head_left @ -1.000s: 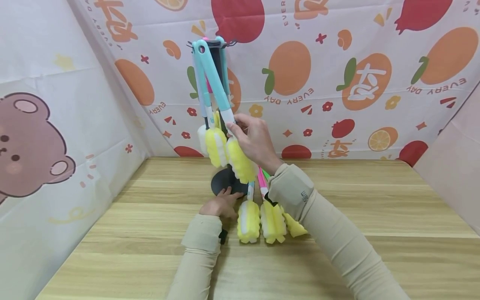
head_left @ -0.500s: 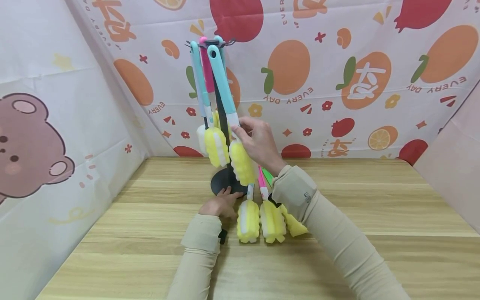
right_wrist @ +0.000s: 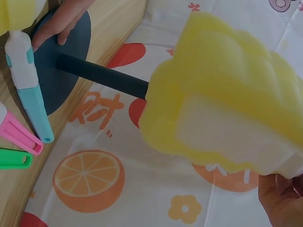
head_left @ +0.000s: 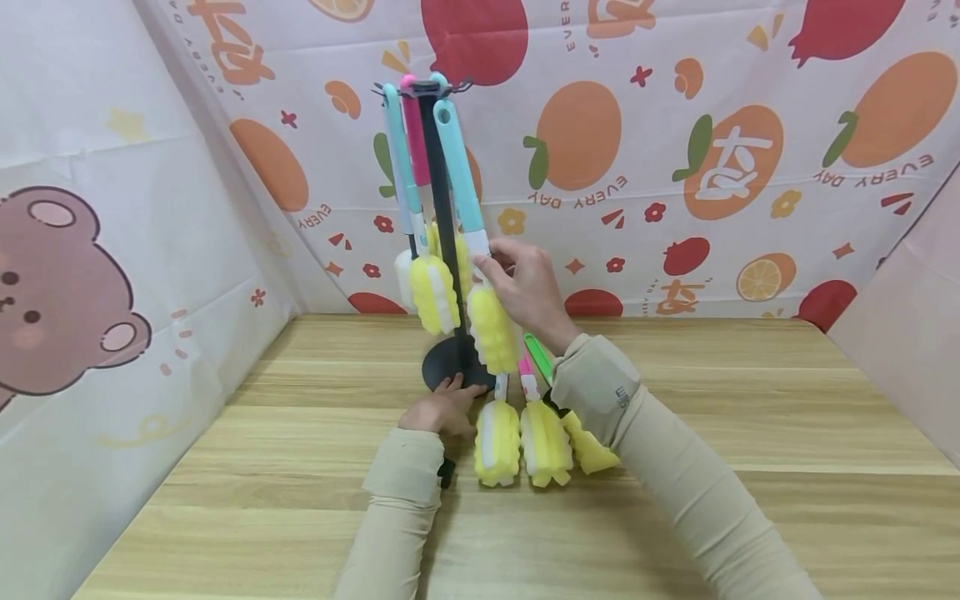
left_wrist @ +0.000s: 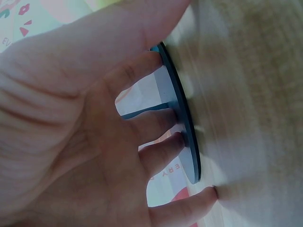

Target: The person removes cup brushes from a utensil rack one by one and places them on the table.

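In the head view my right hand [head_left: 528, 287] pinches the white neck of a sponge bottle brush [head_left: 461, 175] with a teal handle. This brush hangs down, its handle end just below the top hooks of a black stand [head_left: 444, 200]; I see no hook through its hole. Its yellow-and-white sponge head [right_wrist: 227, 94] fills much of the right wrist view. My left hand [head_left: 441, 412] rests on the stand's round base [head_left: 441, 360], fingers extended; the left wrist view shows several fingertips [left_wrist: 165, 118] touching it. Other brushes, with teal handle [head_left: 397, 137] and pink handle [head_left: 415, 137], hang from the stand.
Three more brushes lie on the wooden table [head_left: 300, 500] in front of the stand: a teal one [right_wrist: 35, 104], a pink one [right_wrist: 21, 132] and a green one [right_wrist: 14, 158]. Behind stands a fruit-printed cloth wall [head_left: 660, 275], with a bear-printed one [head_left: 67, 283] at left.
My right hand has moved the teal brush rightward and slightly down, from in front of the stand's top to its right side. The left hand stays on the base.
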`<state>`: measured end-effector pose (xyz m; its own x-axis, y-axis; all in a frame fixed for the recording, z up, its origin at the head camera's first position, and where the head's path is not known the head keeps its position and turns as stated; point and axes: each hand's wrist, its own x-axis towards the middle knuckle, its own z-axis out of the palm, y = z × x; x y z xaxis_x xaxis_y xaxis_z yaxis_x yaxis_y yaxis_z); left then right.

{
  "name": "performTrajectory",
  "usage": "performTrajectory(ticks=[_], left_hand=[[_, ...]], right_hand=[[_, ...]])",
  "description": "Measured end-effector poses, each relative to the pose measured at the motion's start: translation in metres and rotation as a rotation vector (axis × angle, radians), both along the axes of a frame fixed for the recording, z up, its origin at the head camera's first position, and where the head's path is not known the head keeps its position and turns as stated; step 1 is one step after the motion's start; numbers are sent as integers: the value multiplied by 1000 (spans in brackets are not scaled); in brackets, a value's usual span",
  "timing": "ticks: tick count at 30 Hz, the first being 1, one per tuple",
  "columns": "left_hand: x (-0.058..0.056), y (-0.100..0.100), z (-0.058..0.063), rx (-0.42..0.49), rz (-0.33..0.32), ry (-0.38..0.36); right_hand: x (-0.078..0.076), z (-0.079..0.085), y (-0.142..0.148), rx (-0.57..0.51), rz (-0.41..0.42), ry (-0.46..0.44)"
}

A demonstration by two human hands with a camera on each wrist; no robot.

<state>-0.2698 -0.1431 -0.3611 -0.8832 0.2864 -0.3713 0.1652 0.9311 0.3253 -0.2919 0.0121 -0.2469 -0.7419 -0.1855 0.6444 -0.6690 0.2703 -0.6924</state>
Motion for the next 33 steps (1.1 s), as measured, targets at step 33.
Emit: performTrajectory(ticks=[33], left_hand=[[-2,0,-1,-6,8,-14]], right_hand=[[-8,-5,25,52,-25,-42]])
